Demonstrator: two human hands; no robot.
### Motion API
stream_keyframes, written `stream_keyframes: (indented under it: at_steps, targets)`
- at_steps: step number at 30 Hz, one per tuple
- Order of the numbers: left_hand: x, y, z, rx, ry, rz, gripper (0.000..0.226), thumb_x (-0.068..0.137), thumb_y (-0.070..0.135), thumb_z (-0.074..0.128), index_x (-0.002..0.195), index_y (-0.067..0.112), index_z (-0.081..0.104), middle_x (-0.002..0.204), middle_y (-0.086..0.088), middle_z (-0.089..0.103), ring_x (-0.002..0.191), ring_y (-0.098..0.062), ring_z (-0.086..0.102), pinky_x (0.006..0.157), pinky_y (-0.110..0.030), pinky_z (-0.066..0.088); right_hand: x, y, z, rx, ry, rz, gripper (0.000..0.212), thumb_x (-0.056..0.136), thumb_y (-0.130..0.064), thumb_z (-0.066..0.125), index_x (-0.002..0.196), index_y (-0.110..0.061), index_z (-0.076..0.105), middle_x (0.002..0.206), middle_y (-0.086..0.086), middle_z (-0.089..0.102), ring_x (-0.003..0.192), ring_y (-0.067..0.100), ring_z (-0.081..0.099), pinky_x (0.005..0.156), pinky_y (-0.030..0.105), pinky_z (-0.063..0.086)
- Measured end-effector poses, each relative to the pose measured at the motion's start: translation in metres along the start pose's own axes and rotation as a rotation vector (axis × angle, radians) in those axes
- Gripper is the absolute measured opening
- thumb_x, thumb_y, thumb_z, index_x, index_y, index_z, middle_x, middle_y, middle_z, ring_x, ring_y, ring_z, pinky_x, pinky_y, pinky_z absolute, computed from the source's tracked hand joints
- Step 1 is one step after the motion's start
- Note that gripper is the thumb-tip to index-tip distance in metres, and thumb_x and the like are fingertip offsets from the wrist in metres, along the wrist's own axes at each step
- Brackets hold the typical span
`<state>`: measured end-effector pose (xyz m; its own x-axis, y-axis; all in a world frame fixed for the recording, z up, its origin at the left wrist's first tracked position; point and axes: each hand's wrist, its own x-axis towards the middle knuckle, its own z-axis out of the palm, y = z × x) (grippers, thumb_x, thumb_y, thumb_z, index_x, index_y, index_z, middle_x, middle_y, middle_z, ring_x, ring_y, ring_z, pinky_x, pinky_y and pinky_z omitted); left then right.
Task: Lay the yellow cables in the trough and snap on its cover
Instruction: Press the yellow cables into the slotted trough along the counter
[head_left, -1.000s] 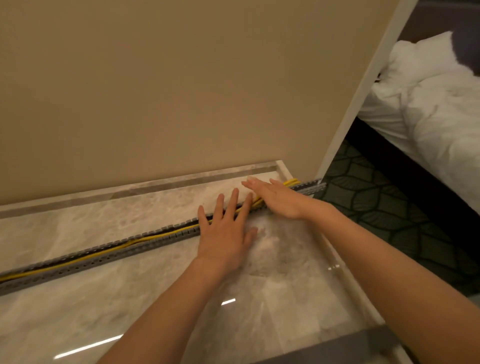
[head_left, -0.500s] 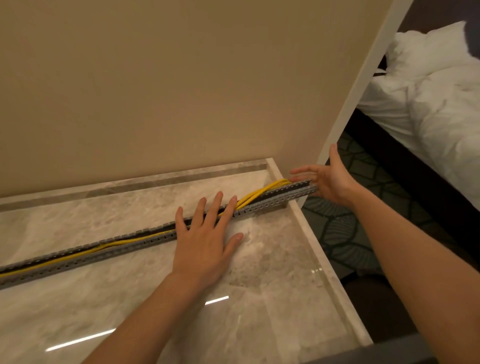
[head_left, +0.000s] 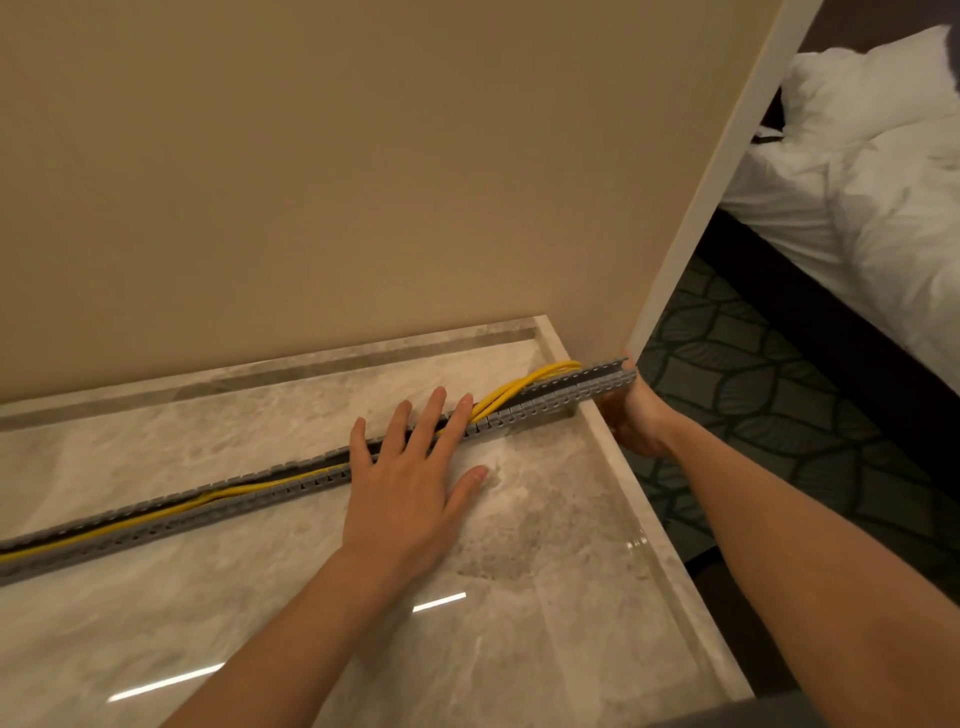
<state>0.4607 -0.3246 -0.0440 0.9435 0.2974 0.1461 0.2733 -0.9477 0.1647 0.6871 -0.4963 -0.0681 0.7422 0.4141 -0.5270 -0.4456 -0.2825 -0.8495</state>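
While the long grey slotted plastic trough (head_left: 249, 496) lies diagonally across the glossy beige marble tabletop (head_left: 519, 597), its right end overhangs the table edge. Left hand (head_left: 410, 478) rests flat, fingers (head_left: 434, 415) spread across the trough. Right hand (head_left: 636, 421) sits below the overhanging end, beside the table edge; whether its fingers grip cannot be told. Yellow cables (head_left: 514, 389) run inside the trough, arching above it near the right end. No cover is fitted.

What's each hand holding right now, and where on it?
Left hand grips nothing: it lies flat, palm down, across the trough mid-length. Right hand is at the trough's end overhanging the table edge, from below; grip cannot be told.
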Motion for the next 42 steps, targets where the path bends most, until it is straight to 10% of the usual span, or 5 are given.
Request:
stream_keyframes:
  at_steps: [8,17,27,34,42]
  targets:
    - [0.001,-0.001,0.000,0.016,-0.012,0.024,0.062,0.089,0.060,0.010,0.138,0.042,-0.024,0.157,0.009,0.004,0.144,-0.022,0.009,0.112,-0.055,0.001,-0.007,-0.015,-0.003,0.079,0.099,-0.125,0.086,0.084,-0.073,0.005,0.116,-0.014,0.058,0.107,0.009,0.063,0.097,0.021,0.050,0.093,0.035,0.035]
    - [0.002,-0.001,-0.003,0.004,-0.026,0.025,0.064,0.089,0.062,0.013,0.135,0.043,-0.026,0.158,0.007,0.003,0.144,-0.022,0.008,0.111,-0.057,-0.001,-0.021,-0.038,0.006,0.022,0.249,-0.380,0.055,0.095,-0.058,0.016,0.056,-0.021,0.033,0.061,-0.001,0.032,0.057,0.011,0.031,0.064,0.029,0.030]
    - [0.004,0.000,-0.009,-0.011,-0.058,0.020,0.064,0.089,0.062,0.012,0.138,0.043,-0.024,0.158,0.008,-0.004,0.145,-0.022,0.000,0.112,-0.056,-0.004,-0.026,-0.016,-0.004,-0.264,0.333,-0.400,0.025,0.098,-0.050,0.014,0.083,-0.041,0.033,0.110,-0.003,0.034,0.111,0.018,0.034,0.113,0.045,0.018]
    - [0.009,0.016,-0.021,-0.013,-0.089,0.039,0.068,0.094,0.053,0.027,0.148,0.024,-0.002,0.157,0.005,-0.011,0.144,-0.023,-0.012,0.114,-0.052,-0.005,-0.037,-0.005,-0.003,-0.362,0.422,-0.420,0.036,0.097,-0.051,0.021,0.087,-0.023,0.042,0.091,0.002,0.047,0.107,0.027,0.042,0.088,0.042,0.032]
    - [0.014,0.058,-0.031,-0.073,0.049,0.165,0.054,0.092,0.040,0.043,0.136,0.012,0.031,0.133,-0.004,0.039,0.120,-0.022,0.034,0.108,-0.035,0.028,-0.040,-0.011,-0.007,-0.316,0.375,-0.405,0.033,0.099,-0.042,0.030,0.071,-0.026,0.039,0.072,-0.005,0.038,0.074,0.014,0.038,0.067,0.031,0.031]
